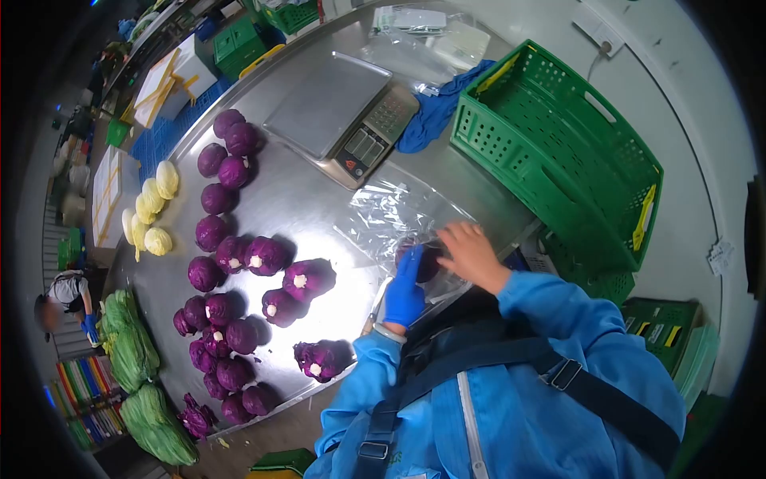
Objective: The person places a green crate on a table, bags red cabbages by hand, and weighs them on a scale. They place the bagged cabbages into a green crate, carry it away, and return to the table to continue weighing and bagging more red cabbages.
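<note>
Close to my body at the table's front edge, a dark red cabbage (430, 265) sits between my hands, under or in a clear plastic bag (395, 209). My left hand (405, 294), in a blue glove, grips the cabbage from its left side. Bare and with fingers apart, my right hand (472, 254) rests at the cabbage's right side, over the plastic. Whether the bag fully encloses the cabbage cannot be made out. Several more red cabbages (269, 255) lie in loose rows on the left of the steel table (279, 191).
A digital scale (371, 136) stands ahead, beside a blue cloth (435, 112). To the right is a large green crate (550, 136). Pale napa cabbages (152, 195) and bundled green leaves (132, 347) lie along the left. Another person (70, 299) stands beyond.
</note>
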`<control>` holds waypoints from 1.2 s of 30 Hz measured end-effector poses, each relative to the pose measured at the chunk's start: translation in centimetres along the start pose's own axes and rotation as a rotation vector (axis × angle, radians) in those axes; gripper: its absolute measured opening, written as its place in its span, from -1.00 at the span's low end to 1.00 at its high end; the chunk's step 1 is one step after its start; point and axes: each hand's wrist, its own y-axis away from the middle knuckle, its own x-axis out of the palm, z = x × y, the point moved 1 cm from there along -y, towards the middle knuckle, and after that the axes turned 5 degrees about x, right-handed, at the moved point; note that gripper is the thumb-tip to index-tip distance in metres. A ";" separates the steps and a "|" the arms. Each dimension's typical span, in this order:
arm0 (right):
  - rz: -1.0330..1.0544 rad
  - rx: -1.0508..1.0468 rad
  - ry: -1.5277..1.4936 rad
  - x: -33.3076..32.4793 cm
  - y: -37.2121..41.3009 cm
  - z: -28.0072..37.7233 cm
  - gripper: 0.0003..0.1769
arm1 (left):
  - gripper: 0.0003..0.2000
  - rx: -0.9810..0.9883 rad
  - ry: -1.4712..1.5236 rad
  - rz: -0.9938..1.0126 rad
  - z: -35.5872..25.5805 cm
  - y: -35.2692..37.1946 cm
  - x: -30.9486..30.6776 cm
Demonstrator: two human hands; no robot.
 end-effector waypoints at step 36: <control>0.610 -0.735 -0.181 -3.9 18.0 -11.6 -0.80 | -0.32 -0.807 0.468 -0.332 -12.1 17.2 7.4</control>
